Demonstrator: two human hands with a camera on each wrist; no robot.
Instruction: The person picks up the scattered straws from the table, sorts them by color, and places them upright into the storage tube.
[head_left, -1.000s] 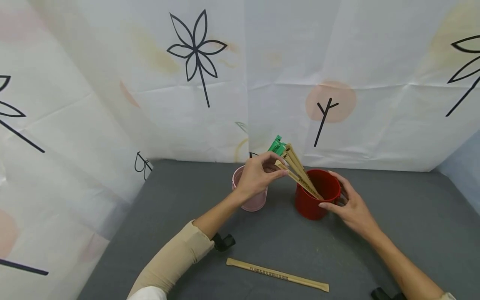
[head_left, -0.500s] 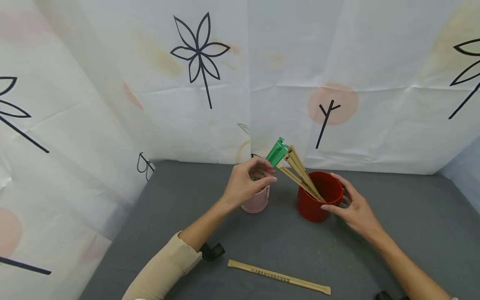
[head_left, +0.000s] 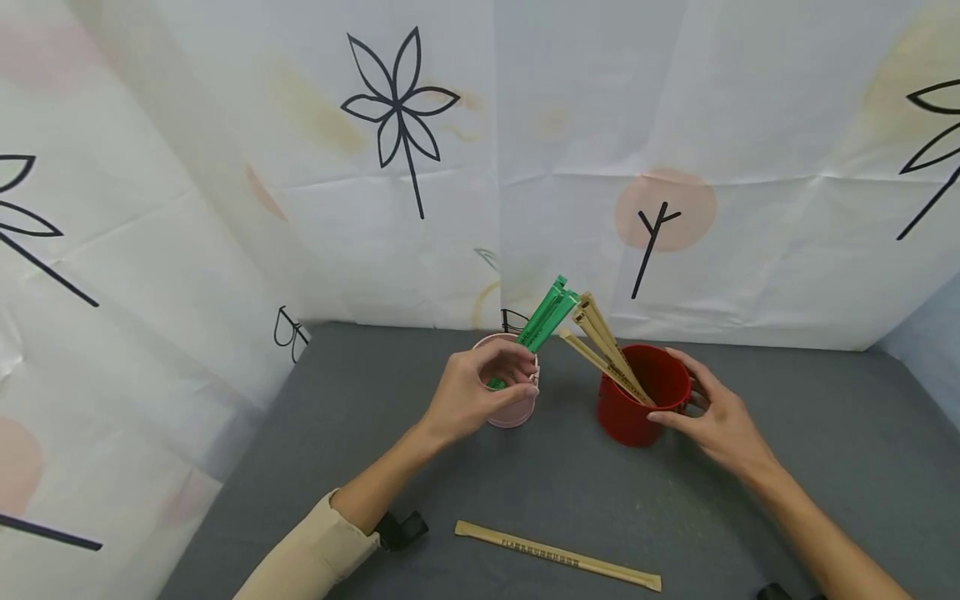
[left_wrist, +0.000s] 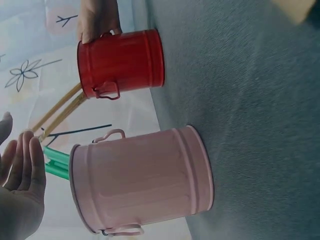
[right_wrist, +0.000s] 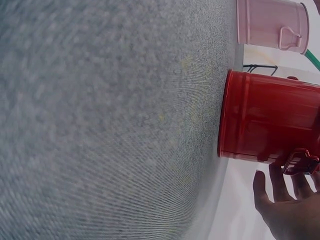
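My left hand (head_left: 461, 396) is at the near rim of a pink metal bucket (head_left: 513, 415), fingers over its mouth and holding nothing. In the left wrist view its fingers (left_wrist: 26, 162) are straight. Green-wrapped straws (head_left: 551, 312) lean out of that bucket toward the right. To its right stands a red metal bucket (head_left: 628, 421), from which several straws in tan paper wrappers (head_left: 600, 342) lean out to the left. My right hand (head_left: 716, 425) holds the red bucket's right side by the handle, thumb on the front rim, fingers behind.
One more tan-wrapped straw (head_left: 558, 556) lies on the grey tabletop (head_left: 570, 483), in front of both buckets. A white printed cloth (head_left: 570, 125) hangs behind the table and along its left side.
My left hand has drawn back from the tan straws at the red bucket, moving left and down to the pink bucket. The right hand stays at the red bucket.
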